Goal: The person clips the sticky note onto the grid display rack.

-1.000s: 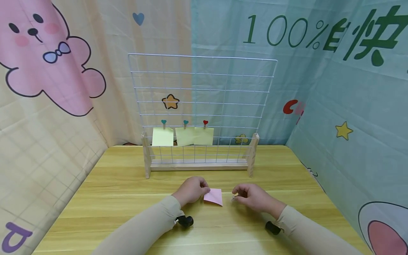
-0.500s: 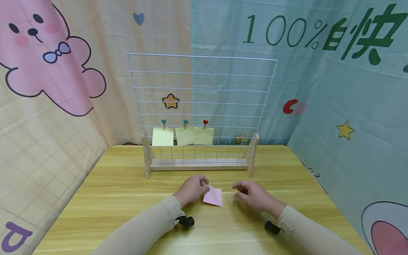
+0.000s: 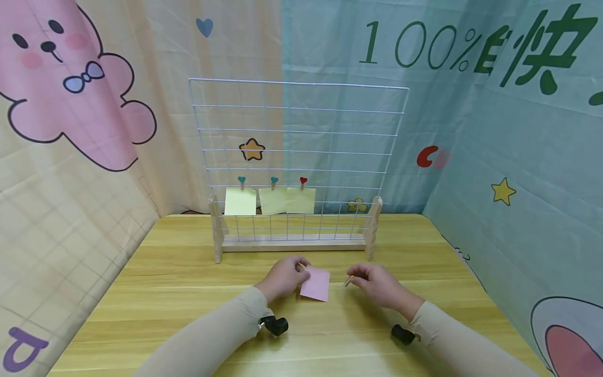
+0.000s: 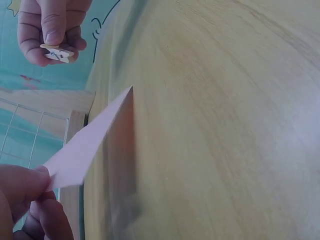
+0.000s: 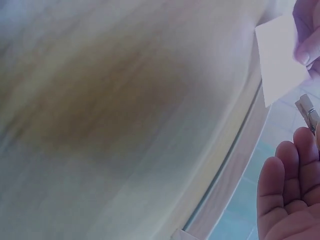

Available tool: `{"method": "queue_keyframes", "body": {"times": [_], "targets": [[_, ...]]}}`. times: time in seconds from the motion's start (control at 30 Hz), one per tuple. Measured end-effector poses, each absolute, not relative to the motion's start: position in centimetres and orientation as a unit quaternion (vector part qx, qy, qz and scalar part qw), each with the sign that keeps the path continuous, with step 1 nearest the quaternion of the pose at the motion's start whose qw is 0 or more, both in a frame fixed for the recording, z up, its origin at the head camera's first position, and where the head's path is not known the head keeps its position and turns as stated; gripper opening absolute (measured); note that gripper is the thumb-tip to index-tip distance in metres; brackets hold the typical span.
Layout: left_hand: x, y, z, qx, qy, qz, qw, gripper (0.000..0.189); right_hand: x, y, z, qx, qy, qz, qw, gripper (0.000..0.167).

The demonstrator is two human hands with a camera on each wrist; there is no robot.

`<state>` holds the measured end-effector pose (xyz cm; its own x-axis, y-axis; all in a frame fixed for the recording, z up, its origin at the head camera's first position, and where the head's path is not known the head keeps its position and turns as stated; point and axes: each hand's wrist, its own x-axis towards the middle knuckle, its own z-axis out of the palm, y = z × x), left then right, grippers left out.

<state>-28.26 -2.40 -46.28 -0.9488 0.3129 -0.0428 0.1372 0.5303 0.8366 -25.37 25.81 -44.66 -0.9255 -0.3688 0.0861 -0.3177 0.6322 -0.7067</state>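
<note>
My left hand [image 3: 282, 276] pinches a pink sticky note [image 3: 315, 284] by its left edge, between thumb and fingers. In the left wrist view the note [image 4: 87, 150] is held tilted above the table, with a shadow beside it. To the right, my right hand [image 3: 377, 285] pinches a small wooden clothespin [image 3: 348, 281] between thumb and fingertips. The left wrist view shows this clothespin [image 4: 59, 54] side-on under the thumb. A short gap separates clothespin and note. In the right wrist view the clothespin [image 5: 306, 109] points toward the note [image 5: 281, 57].
Behind the hands stands a white wire grid [image 3: 301, 152] on a wooden base [image 3: 294, 245]. Three yellow-green notes [image 3: 241, 202] hang low on it from heart-topped clips [image 3: 275, 181]. Printed curtains [image 3: 471, 120] surround the wooden table [image 3: 165, 293].
The pink note has risen slightly and now faces the camera more. My right hand has shifted a little up and right, and the clothespin has turned in its fingers.
</note>
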Motion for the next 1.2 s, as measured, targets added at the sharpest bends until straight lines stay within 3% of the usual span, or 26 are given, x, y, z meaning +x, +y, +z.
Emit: {"method": "queue_keyframes", "body": {"times": [0.37, 0.97, 1.2], "targets": [[-28.8, -2.2, -45.3, 0.15, 0.867, 0.473, 0.038, 0.011, -25.4, 25.8, -42.6, -0.173, 0.897, -0.406, 0.007, 0.013], [-29.5, -1.3, -42.1, 0.157, 0.833, 0.53, -0.01, 0.014, -26.5, 25.5, -39.5, -0.171, 0.883, -0.433, -0.05, 0.014], [-30.1, -0.8, -40.9, 0.154, 0.836, 0.527, -0.009, 0.017, -26.8, 25.5, -38.7, -0.15, 0.887, -0.432, -0.068, 0.026]]}}
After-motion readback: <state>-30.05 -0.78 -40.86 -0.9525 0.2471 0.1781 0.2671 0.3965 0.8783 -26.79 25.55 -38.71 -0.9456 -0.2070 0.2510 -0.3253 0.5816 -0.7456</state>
